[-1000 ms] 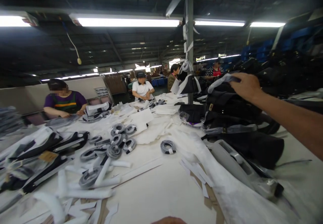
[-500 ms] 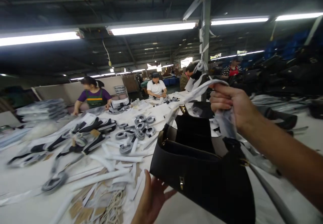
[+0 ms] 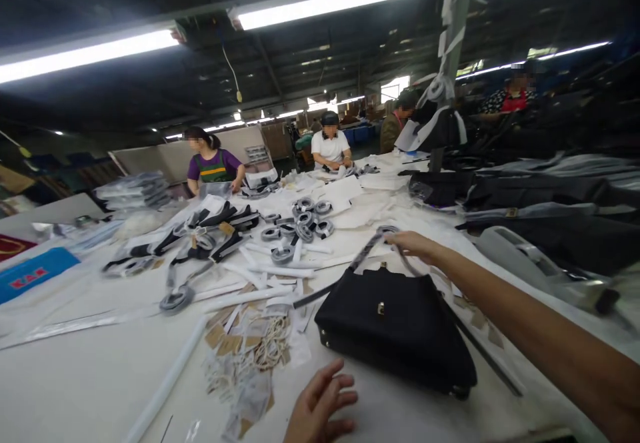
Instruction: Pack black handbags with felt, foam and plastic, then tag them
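A black handbag (image 3: 395, 336) rests on the table in front of me, its flap down and a small gold clasp (image 3: 381, 308) at the front. My right hand (image 3: 413, 244) reaches across behind it, fingers closed on the wrapped handle (image 3: 367, 250) at its top. At the near left of the bag is my left hand (image 3: 323, 403), holding nothing, with its fingers apart and curved slightly. A dark strap (image 3: 317, 294) sticks out to the left of the bag.
Left of the bag lie cords and paper tags (image 3: 273, 343), white tubes (image 3: 170, 373) and several coiled grey straps (image 3: 305, 220). Black bags (image 3: 540, 193) are piled at right. Co-workers sit across the table, one in a white shirt (image 3: 330, 146). A post (image 3: 457, 36) rises behind.
The handbag has come down onto the table, and its raised flap now lies over the front. My left hand has come away from the bag's side. My right hand has lowered with the handle.
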A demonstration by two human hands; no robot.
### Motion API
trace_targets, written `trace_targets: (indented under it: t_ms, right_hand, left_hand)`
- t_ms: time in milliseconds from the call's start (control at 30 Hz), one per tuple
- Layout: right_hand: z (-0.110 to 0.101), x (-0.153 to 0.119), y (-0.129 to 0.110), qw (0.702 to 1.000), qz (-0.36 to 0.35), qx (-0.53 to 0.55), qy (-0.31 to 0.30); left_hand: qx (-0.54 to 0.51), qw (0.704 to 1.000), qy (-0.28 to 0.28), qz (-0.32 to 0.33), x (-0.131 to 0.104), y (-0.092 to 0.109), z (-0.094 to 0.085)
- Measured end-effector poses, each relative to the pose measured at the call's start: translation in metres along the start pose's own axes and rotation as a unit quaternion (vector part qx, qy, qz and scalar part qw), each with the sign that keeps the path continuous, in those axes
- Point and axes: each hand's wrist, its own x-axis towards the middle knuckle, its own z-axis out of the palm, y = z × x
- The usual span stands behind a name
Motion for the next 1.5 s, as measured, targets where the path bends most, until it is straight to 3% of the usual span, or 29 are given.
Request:
trace_targets:
  t_ms: [67,167,200,267,333,433,567,667,733,833,900,1033,1200,1267,1367,1500]
  right_hand:
    - [-0.011,-0.019,0.014,0.997,-0.018,-0.075,0.027]
    - [-0.026,-0.077,0.033,0.986,-0.062,-0.154,0.026]
    - [-0.029,-0.101,0.040,0.980,-0.078,-0.185,0.006]
    - [-0.029,-0.147,0.057,0.923,-0.153,-0.349,-0.057]
    - [-0.024,-0.182,0.078,0.872,-0.171,-0.446,-0.107]
    - [-0.021,-0.207,0.105,0.839,-0.183,-0.499,-0.114]
    - [-0.035,-0.207,0.118,0.832,-0.204,-0.508,-0.091]
    - [-0.045,-0.205,0.112,0.818,-0.229,-0.512,-0.127]
    - [-0.045,-0.202,0.104,0.804,-0.254,-0.512,-0.163]
    - [-0.043,-0.192,0.095,0.783,-0.294,-0.507,-0.207]
    - [-0.043,-0.184,0.093,0.767,-0.315,-0.511,-0.224]
    - [-0.047,-0.177,0.099,0.732,-0.350,-0.536,-0.232]
    - [-0.036,-0.182,0.122,0.706,-0.402,-0.554,-0.184]
    - [-0.030,-0.184,0.133,0.691,-0.428,-0.559,-0.165]
    - [-0.028,-0.183,0.145,0.682,-0.437,-0.564,-0.157]
    - [-0.042,-0.177,0.141,0.722,-0.413,-0.517,-0.201]
  left_hand:
    - [0.119,0.981,0.098,0.115,-0.001,0.011,-0.001]
    - [0.296,0.892,0.170,0.295,0.005,0.039,0.000]
    - [0.339,0.864,0.161,0.336,0.010,0.049,0.003]
    - [0.393,0.838,0.107,0.363,0.027,0.070,0.010]
    - [0.414,0.842,0.050,0.342,0.045,0.084,0.020]
    - [0.428,0.846,0.015,0.317,0.056,0.086,0.031]
    - [0.443,0.848,0.009,0.289,0.025,0.058,0.030]
    - [0.487,0.825,0.026,0.284,-0.007,0.040,0.032]
    - [0.550,0.772,0.026,0.318,-0.019,0.038,0.043]
    - [0.668,0.637,-0.008,0.386,-0.014,0.043,0.071]
    - [0.718,0.566,-0.036,0.404,-0.001,0.044,0.089]
    - [0.761,0.505,-0.069,0.401,0.026,0.033,0.104]
    - [0.775,0.430,-0.052,0.460,0.039,0.011,0.088]
    - [0.764,0.411,-0.039,0.495,0.042,0.005,0.081]
    - [0.746,0.414,-0.032,0.521,0.048,0.002,0.072]
    - [0.749,0.449,-0.077,0.482,0.052,0.010,0.064]
